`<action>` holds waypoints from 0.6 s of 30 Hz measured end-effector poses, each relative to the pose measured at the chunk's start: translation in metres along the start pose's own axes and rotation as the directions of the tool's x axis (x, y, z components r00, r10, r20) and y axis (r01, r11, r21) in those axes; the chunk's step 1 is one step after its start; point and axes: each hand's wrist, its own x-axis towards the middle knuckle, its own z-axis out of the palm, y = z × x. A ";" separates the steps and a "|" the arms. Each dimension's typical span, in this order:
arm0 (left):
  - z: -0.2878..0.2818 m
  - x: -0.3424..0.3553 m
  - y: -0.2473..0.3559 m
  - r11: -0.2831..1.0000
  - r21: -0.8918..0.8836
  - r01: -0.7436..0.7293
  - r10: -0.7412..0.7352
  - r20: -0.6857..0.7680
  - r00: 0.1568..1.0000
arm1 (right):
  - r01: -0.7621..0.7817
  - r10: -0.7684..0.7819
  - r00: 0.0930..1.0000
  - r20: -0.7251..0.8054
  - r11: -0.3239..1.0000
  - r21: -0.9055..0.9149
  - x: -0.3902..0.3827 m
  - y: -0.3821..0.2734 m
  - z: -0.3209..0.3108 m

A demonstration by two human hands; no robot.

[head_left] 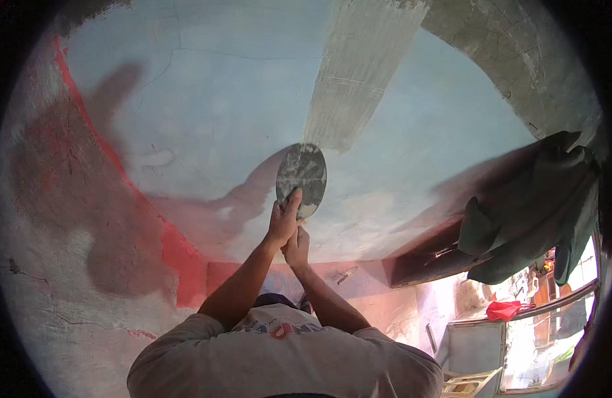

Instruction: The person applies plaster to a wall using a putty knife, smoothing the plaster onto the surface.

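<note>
A flat, dark oval-looking disc (303, 171) with grey smears is held up in front of a light blue painted surface (239, 106). My left hand (282, 222) grips the disc's lower edge, its thumb lying along the near face. Just below and to the right, my right hand (296, 247) is closed and close against the left hand. Whatever the right fingers hold, if anything, is hidden. Above the disc, a grey plaster strip (356, 73) runs down the blue surface and ends near the disc's top edge. Both forearms are raised and converge at the disc.
Red paint (181, 268) borders the blue on the left, next to a rough greyish wall (60, 265). On the right, a dark cloth (532, 205) hangs by a bright opening. A red cloth (504, 310), a grey cabinet (475, 348) and a pale plastic chair (470, 383) stand lower right.
</note>
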 end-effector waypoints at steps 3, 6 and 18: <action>0.010 -0.009 0.013 1.000 -0.005 0.002 -0.002 -0.009 1.000 | -0.085 0.085 0.996 -0.027 0.996 -0.007 0.000 -0.006 -0.003; 0.021 0.002 0.038 0.997 0.043 -0.060 0.062 -0.051 0.997 | 0.096 -0.099 0.995 -0.017 0.989 -0.114 0.024 -0.021 0.002; 0.020 0.000 0.036 0.988 -0.048 -0.148 0.148 -0.007 0.989 | 0.130 -0.130 0.992 0.010 0.980 -0.154 0.016 -0.033 0.006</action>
